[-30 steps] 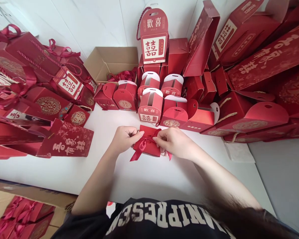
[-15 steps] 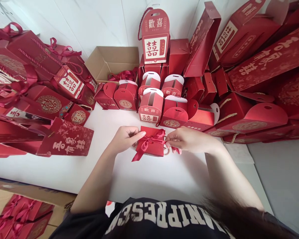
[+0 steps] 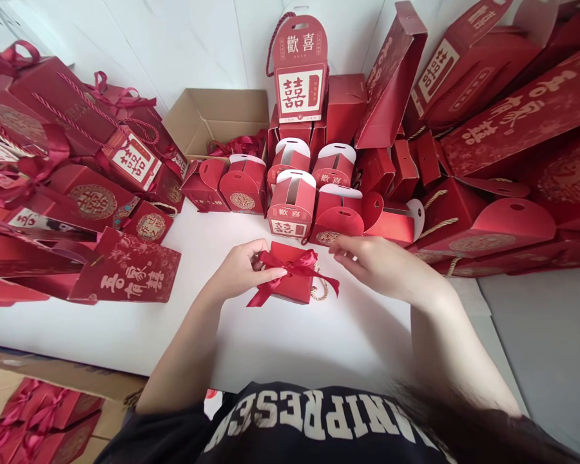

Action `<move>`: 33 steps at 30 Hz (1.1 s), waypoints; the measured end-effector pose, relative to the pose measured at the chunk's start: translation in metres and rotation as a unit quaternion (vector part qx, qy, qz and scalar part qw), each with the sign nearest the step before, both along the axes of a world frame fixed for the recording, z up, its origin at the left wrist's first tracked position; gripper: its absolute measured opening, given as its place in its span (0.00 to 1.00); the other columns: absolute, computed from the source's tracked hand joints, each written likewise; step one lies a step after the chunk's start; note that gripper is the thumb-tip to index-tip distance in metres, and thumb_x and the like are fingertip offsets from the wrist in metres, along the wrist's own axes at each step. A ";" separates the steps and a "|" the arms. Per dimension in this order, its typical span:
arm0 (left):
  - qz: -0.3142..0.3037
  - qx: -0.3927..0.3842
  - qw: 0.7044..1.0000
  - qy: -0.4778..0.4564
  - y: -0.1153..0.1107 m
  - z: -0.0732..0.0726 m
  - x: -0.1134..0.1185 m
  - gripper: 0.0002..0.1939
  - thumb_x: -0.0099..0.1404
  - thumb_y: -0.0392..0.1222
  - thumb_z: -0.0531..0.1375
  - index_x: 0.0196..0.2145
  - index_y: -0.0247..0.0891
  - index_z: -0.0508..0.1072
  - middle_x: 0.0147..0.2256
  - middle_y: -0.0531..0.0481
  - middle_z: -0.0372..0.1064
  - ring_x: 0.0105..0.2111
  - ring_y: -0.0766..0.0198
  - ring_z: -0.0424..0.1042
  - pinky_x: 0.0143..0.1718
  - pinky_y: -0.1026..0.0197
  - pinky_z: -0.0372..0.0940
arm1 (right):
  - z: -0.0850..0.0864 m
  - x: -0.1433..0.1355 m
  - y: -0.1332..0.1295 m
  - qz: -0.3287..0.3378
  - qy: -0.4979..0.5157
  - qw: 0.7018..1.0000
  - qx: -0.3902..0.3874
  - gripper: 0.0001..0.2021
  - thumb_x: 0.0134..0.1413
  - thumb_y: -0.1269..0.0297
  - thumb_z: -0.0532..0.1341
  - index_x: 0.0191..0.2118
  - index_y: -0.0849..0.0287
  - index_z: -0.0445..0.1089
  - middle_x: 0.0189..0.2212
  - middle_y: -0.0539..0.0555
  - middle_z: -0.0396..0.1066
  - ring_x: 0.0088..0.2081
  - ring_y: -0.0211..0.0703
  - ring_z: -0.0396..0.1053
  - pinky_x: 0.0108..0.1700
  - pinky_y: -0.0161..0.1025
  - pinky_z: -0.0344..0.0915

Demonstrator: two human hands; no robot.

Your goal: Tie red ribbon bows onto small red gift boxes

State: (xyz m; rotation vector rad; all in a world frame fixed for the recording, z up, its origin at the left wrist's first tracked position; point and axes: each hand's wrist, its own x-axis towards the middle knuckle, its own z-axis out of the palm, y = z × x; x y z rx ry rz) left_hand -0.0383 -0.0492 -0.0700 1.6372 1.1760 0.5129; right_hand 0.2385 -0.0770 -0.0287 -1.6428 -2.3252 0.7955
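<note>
A small red box [image 3: 297, 288] sits on the white table in front of me, a shiny red ribbon bow [image 3: 294, 265] tied over its top. My left hand [image 3: 245, 267] pinches the left side of the bow at the box, thumb on top near the knot. To the right of the box, my right hand [image 3: 367, 261] hovers with fingers slightly bent and apart, holding nothing. A gold twisted cord [image 3: 321, 290] loops out at the box's right side, below the ribbon's loose tail.
Several small red gift boxes [image 3: 292, 205] stand just behind. An open cardboard box [image 3: 188, 122] with red ribbon is at the back. Larger red boxes crowd the left [image 3: 91, 200] and right [image 3: 493, 222]. More ribboned boxes [image 3: 43, 412] lie lower left.
My right hand has let go of the ribbon and moved right, away from the box. The ribbon's right tail now hangs free. The box has shifted slightly left.
</note>
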 end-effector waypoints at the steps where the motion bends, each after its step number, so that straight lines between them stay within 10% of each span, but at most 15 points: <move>1: -0.010 -0.006 1.000 -0.004 0.000 0.001 -0.002 0.17 0.57 0.47 0.67 0.30 0.39 0.62 0.23 0.59 0.58 0.21 0.72 0.58 0.22 0.67 0.54 | 0.000 -0.002 0.002 -0.002 0.049 0.999 0.016 0.09 0.66 0.64 0.53 0.45 0.56 0.70 0.41 0.56 0.76 0.38 0.47 0.73 0.38 0.41 0.64; 5: -0.015 0.013 1.000 0.020 -0.002 0.015 -0.010 0.27 0.54 0.48 0.69 0.48 0.43 0.63 0.33 0.55 0.67 0.25 0.70 0.65 0.25 0.67 0.61 | -0.013 -0.011 0.016 0.057 0.206 0.977 0.024 0.11 0.65 0.58 0.56 0.49 0.55 0.69 0.49 0.56 0.72 0.47 0.46 0.70 0.49 0.44 0.66; 8: 0.023 0.076 0.990 0.120 -0.014 0.027 -0.017 0.16 0.59 0.53 0.64 0.37 0.40 0.68 0.30 0.54 0.68 0.27 0.67 0.66 0.25 0.67 0.60 | -0.025 -0.016 0.023 0.098 0.222 0.970 -0.013 0.08 0.63 0.59 0.59 0.44 0.55 0.69 0.48 0.56 0.71 0.48 0.45 0.70 0.50 0.43 0.67; 14: 0.156 0.107 0.945 0.267 -0.064 0.024 -0.022 0.24 0.67 0.55 0.56 0.19 0.38 0.67 0.16 0.55 0.62 0.17 0.67 0.59 0.19 0.64 0.52 | -0.027 -0.018 0.023 0.113 0.229 0.966 -0.033 0.08 0.63 0.61 0.60 0.35 0.57 0.71 0.56 0.57 0.67 0.55 0.48 0.68 0.56 0.47 0.63; 18: 0.229 0.236 0.918 0.223 -0.090 0.020 -0.005 0.12 0.64 0.49 0.63 0.29 0.40 0.69 0.18 0.57 0.60 0.18 0.68 0.59 0.20 0.65 0.56 | -0.020 -0.020 0.019 0.134 0.224 0.964 -0.053 0.08 0.63 0.60 0.60 0.37 0.56 0.74 0.60 0.57 0.65 0.58 0.51 0.65 0.57 0.50 0.62; 24: 0.051 0.495 0.856 0.140 -0.087 0.004 0.042 0.18 0.60 0.40 0.67 0.48 0.43 0.72 0.44 0.44 0.75 0.44 0.54 0.75 0.46 0.52 0.69 | -0.024 -0.022 0.018 0.135 0.247 0.957 -0.064 0.12 0.65 0.57 0.58 0.33 0.57 0.73 0.55 0.56 0.68 0.56 0.48 0.67 0.58 0.48 0.61; 33: -0.027 0.508 0.860 0.051 -0.085 -0.020 0.051 0.21 0.64 0.24 0.55 0.50 0.42 0.70 0.41 0.47 0.76 0.40 0.60 0.76 0.44 0.55 0.72 | -0.034 -0.033 0.025 0.084 0.333 0.936 -0.081 0.15 0.64 0.55 0.58 0.29 0.59 0.69 0.47 0.56 0.73 0.47 0.45 0.69 0.48 0.43 0.65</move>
